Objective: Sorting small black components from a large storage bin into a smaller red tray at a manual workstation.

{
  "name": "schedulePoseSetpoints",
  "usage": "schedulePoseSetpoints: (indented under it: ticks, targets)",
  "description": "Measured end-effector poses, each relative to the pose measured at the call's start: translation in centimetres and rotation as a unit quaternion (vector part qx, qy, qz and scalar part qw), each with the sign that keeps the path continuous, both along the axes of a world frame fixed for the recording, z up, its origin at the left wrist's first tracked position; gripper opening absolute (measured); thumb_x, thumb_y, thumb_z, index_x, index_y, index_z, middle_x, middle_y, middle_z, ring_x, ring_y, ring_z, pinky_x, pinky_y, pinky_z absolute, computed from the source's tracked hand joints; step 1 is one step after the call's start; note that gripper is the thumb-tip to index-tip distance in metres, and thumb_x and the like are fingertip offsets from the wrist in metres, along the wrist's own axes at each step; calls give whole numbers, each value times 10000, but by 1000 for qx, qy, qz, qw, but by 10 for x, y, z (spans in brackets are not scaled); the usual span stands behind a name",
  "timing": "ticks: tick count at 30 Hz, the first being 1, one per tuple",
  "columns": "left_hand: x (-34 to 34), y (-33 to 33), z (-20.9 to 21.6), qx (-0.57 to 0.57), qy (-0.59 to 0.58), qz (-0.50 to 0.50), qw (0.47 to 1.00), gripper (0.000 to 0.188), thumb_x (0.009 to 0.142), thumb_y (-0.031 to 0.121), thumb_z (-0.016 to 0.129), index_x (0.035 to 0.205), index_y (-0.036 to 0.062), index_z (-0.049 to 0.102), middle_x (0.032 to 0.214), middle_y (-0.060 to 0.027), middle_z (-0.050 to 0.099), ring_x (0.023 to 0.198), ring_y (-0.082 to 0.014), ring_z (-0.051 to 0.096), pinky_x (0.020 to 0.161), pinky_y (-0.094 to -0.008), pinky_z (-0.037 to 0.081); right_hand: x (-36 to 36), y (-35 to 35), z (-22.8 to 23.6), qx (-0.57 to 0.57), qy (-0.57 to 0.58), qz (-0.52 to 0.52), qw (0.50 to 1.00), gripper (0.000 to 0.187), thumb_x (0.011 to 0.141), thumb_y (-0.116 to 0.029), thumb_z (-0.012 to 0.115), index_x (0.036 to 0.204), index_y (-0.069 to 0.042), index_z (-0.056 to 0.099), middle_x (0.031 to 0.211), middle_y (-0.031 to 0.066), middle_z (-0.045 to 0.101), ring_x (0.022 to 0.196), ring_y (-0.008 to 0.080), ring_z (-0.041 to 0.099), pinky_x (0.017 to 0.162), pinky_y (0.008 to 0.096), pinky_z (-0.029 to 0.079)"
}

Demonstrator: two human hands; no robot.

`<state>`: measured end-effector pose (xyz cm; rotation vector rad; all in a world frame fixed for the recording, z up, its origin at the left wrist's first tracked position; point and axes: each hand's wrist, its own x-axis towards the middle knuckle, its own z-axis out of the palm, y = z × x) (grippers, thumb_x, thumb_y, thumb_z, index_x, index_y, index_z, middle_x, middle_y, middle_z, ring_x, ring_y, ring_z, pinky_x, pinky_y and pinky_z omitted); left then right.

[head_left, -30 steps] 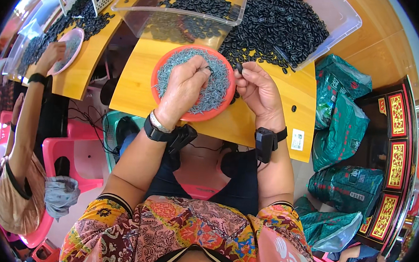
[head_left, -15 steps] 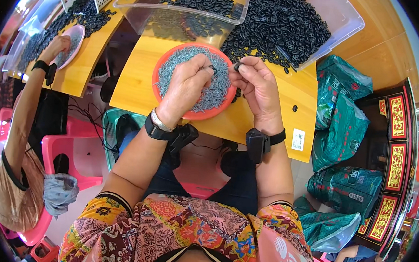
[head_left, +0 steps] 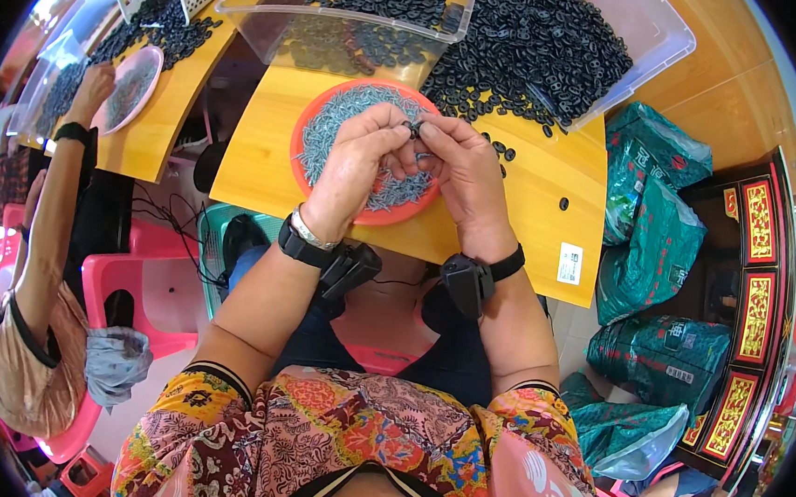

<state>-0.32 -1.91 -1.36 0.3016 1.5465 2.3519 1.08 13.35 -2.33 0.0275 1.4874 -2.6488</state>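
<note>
Hands meet over the orange dish [head_left: 307,162]: left hand [head_left: 360,157] and right hand [head_left: 459,165] both pinched shut, fingertips together on one small black ring [head_left: 415,128] at the dish's 12 o'clock. Progress judged early to middling: dish holds many grey screws [head_left: 338,118], and black rings heap in the clear bin [head_left: 654,30] at 1 o'clock, so much seems left. Yellow tabletop [head_left: 255,158] carries everything; green sacks [head_left: 647,226] at 3 o'clock, another person's arm [head_left: 49,221] at 9 o'clock.
</note>
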Motion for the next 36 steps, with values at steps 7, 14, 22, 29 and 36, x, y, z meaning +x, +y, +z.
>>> schedulePoseSetpoints:
  ticks: [7, 14, 22, 29, 36]
  targets:
    - [0, -3, 2, -11, -5, 11, 1000, 107, 905, 119, 468, 884, 42, 539, 696, -43, 587, 634, -119, 566, 581, -218, 417, 1, 11, 8, 124, -4, 17, 992, 152, 839, -104, 667, 969, -29, 648, 798, 30, 657, 690, 87, 597, 645, 216, 474]
    - [1, 1, 1, -89, 19, -6, 996, 101, 901, 120, 481, 853, 54, 540, 696, -23, 574, 620, -93, 525, 588, -215, 397, 0, 23, 21, 131, 19, -30, 991, 140, 851, -98, 652, 983, -51, 646, 857, 49, 688, 714, 86, 628, 665, 217, 504]
    - [5, 4, 1, -161, 76, 13, 984, 99, 889, 119, 493, 817, 62, 532, 679, -10, 557, 613, -69, 471, 569, -211, 378, 0, 23, 21, 187, 57, -37, 980, 139, 860, -101, 651, 978, -27, 661, 854, 59, 691, 751, 98, 639, 700, 224, 503]
    - [5, 7, 1, -149, 89, 36, 984, 124, 856, 72, 492, 755, 2, 511, 616, -28, 514, 568, -99, 462, 528, -258, 381, 1, 23, 21, 202, 74, -28, 976, 138, 853, -58, 649, 977, 2, 659, 833, 48, 674, 749, 85, 625, 717, 222, 502]
    - [6, 6, 4, -168, 87, 34, 981, 127, 855, 72, 496, 750, 3, 513, 618, -27, 518, 572, -94, 461, 529, -258, 381, 1, 24, 20, 225, 96, -25, 969, 136, 857, -34, 636, 984, 5, 661, 833, 36, 669, 741, 68, 613, 698, 191, 489]
